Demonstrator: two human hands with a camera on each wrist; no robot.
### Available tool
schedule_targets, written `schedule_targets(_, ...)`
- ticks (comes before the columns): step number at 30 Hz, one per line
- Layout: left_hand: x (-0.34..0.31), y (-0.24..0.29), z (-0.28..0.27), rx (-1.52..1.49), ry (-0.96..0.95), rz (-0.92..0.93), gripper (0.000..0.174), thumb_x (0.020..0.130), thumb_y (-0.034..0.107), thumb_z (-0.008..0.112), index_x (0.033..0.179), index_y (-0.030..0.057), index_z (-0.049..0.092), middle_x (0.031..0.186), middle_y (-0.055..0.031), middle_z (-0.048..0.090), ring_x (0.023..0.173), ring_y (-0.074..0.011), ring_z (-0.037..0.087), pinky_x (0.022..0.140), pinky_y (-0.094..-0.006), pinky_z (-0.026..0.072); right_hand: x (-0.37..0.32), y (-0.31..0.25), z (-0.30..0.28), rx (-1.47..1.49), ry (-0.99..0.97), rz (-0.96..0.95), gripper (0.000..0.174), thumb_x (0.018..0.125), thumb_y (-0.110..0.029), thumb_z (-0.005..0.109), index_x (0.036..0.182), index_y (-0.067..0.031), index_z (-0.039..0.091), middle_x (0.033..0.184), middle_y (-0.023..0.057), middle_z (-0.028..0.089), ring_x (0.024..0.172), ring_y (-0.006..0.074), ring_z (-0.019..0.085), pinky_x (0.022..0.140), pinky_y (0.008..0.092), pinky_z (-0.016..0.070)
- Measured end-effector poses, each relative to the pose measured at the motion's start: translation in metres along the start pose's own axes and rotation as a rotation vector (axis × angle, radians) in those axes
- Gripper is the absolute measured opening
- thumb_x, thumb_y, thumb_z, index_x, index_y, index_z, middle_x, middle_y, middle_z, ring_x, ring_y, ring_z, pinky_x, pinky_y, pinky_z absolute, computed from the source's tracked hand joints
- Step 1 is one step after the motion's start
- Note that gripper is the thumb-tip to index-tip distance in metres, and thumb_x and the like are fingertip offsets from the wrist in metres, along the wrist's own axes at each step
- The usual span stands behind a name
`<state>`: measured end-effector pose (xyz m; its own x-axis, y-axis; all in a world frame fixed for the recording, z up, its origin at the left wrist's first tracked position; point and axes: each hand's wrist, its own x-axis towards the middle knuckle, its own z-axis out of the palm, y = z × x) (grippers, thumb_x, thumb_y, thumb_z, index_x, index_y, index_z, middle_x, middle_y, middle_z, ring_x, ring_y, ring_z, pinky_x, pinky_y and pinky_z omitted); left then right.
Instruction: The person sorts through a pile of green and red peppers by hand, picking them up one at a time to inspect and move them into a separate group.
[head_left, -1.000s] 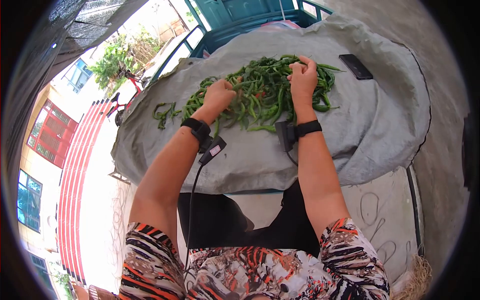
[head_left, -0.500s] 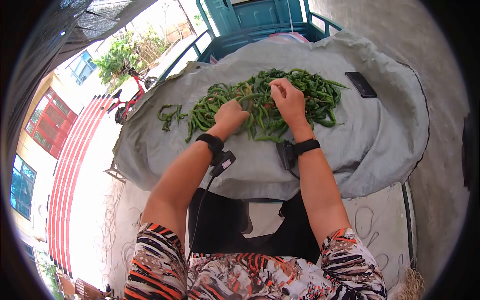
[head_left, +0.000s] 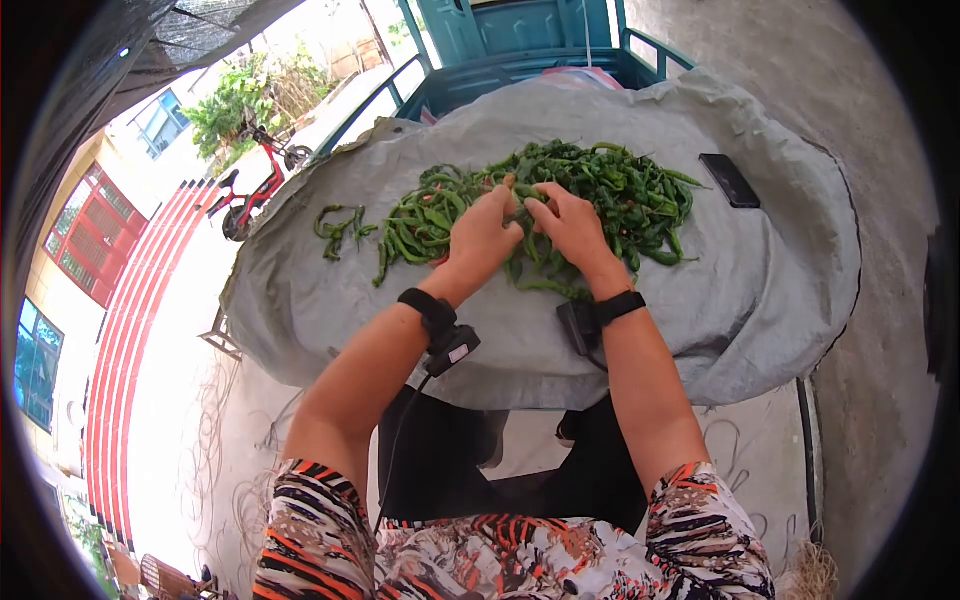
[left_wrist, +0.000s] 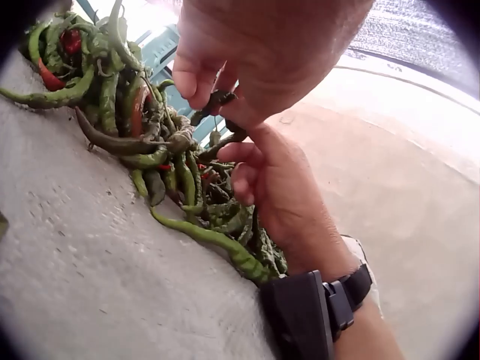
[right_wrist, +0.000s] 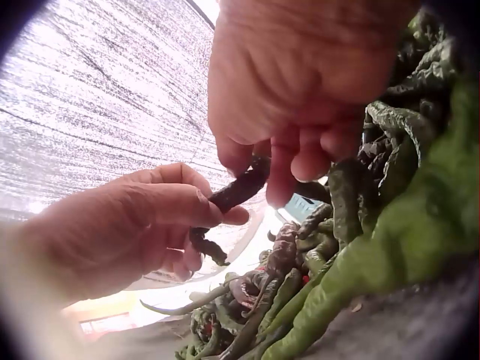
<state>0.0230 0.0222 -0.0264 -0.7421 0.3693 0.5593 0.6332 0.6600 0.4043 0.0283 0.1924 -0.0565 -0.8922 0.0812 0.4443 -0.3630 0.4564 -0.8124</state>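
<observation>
- Pinched just above the near side of a green pepper pile [head_left: 650,205]: one dark green pepper [right_wrist: 244,186].
- Gripped at one part by the fingers of the left hand [head_left: 485,238], at another by those of the right hand [head_left: 573,232].
- Likely light, limp and easily bent or torn; perhaps slick-skinned.
- Probably best taken lightly near the stem, though impossible to tell which end behind the fingers.
- Spread beneath: a wrinkled grey cloth [head_left: 780,270], drooping at its near edge toward the knees [head_left: 440,440].
- Room for moving on the near side, between pile and edge; tighter at right, toward a dark phone [head_left: 730,180], and at left, toward a small pepper cluster [head_left: 342,232].
</observation>
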Motion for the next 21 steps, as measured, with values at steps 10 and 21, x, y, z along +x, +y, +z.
schedule_targets(10,-0.019,-0.027,0.024,-0.018,-0.019,-0.146,0.031,0.077,0.022,0.073,0.100,0.0069,0.059,0.096,-0.0109,0.058,0.087,-0.0311,0.062,0.074,-0.0402,0.0492,-0.006,-0.007,-0.008,0.115,0.277,0.107,0.027,0.094,-0.030,0.060,0.107,-0.0067,0.066,0.068,0.0022,0.065,0.060,0.0104,0.061,0.057,0.0292,0.0465)
schedule_targets(21,-0.038,-0.044,0.043,-0.271,0.150,-0.267,0.023,0.087,0.027,0.065,0.096,0.0059,0.063,0.093,-0.0095,0.056,0.076,-0.0275,0.061,0.068,-0.0397,0.0477,0.005,-0.019,0.007,0.215,0.439,-0.038,0.036,0.095,-0.014,0.057,0.131,-0.0052,0.052,0.104,0.0069,0.065,0.062,0.0076,0.057,0.056,0.0229,0.0479)
